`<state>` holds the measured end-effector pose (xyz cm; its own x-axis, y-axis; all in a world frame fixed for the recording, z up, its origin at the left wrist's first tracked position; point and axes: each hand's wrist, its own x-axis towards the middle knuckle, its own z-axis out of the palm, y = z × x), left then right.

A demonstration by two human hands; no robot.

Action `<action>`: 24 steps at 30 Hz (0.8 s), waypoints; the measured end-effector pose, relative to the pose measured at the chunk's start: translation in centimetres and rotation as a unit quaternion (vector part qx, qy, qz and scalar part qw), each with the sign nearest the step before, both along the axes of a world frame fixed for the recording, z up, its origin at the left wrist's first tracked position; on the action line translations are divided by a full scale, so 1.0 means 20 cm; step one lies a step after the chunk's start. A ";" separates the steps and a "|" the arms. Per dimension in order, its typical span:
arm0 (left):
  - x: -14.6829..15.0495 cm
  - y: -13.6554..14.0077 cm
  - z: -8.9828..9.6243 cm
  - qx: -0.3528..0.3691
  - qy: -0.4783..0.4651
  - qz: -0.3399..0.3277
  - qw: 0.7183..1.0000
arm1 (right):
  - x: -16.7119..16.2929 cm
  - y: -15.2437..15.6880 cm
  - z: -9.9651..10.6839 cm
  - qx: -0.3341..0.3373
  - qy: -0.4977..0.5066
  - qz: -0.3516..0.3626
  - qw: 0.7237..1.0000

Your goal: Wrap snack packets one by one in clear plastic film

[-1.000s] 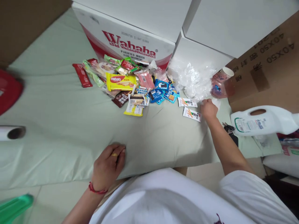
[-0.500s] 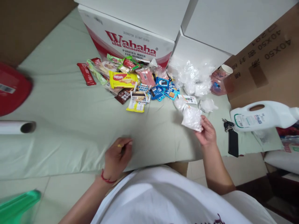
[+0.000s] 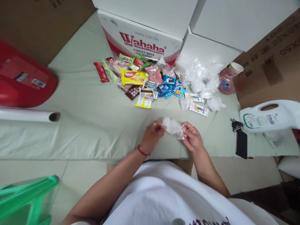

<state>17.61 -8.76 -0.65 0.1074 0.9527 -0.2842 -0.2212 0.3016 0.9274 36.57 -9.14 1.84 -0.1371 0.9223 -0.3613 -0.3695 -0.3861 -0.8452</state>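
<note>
Between my two hands, above the near side of the cloth-covered table [image 3: 93, 131], stretches a crumpled clear plastic bag [image 3: 172, 127]. My left hand [image 3: 154, 132] pinches its left end, and my right hand [image 3: 191, 135] grips the right end. Just beyond lie two white packets with orange stick pictures, one nearer [image 3: 198, 110] and one behind it [image 3: 194, 97]. A heap of clear plastic bags [image 3: 199, 75] rises behind them. Left of that heap is a pile of wrapped snacks, with a yellow Nabati packet [image 3: 133, 77] and blue packets [image 3: 165, 89].
A Wahaha carton [image 3: 142, 40] stands behind the snacks. At the right are a pink container [image 3: 226, 84], a white jug [image 3: 272, 115], keys [image 3: 236, 124] and a black phone [image 3: 241, 143]. A red object [image 3: 25, 78] and a white roll [image 3: 25, 115] lie left; a green stool [image 3: 30, 193] is below.
My left hand has come right and taken hold of the plastic bag's left end. My right hand has brought the bag nearer to me, left of its earlier place. The nearer white packet now shows.
</note>
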 end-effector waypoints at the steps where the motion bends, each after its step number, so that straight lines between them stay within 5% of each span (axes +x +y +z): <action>1: -0.02 0.00 -0.01 -0.014 -0.023 0.011 1.000 | 0.02 0.00 -0.01 -0.005 0.010 -0.013 1.000; 7: -0.15 -0.01 -0.03 -0.081 -0.119 0.069 0.987 | 0.21 0.05 -0.02 0.021 0.030 -0.098 0.994; 13: -0.19 -0.01 -0.02 -0.112 -0.164 0.048 0.979 | 0.28 0.10 0.05 0.117 -0.051 -0.182 0.975; 16: -0.19 -0.03 -0.02 -0.101 -0.143 0.041 0.984 | 0.26 0.16 0.10 0.206 -0.168 -0.246 0.932; 21: -0.19 -0.08 -0.03 -0.079 -0.092 0.025 0.992 | 0.31 0.40 0.14 0.320 -0.388 -0.330 0.799; 24: -0.19 -0.10 -0.05 -0.066 -0.073 0.022 0.995 | 0.34 0.54 0.15 0.276 -0.481 -0.230 0.800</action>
<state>13.86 -10.72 -1.71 0.1155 0.9127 -0.3920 -0.3674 0.4059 0.8368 43.44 1.74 4.90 0.3596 0.8501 0.3847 0.5588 0.1340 -0.8184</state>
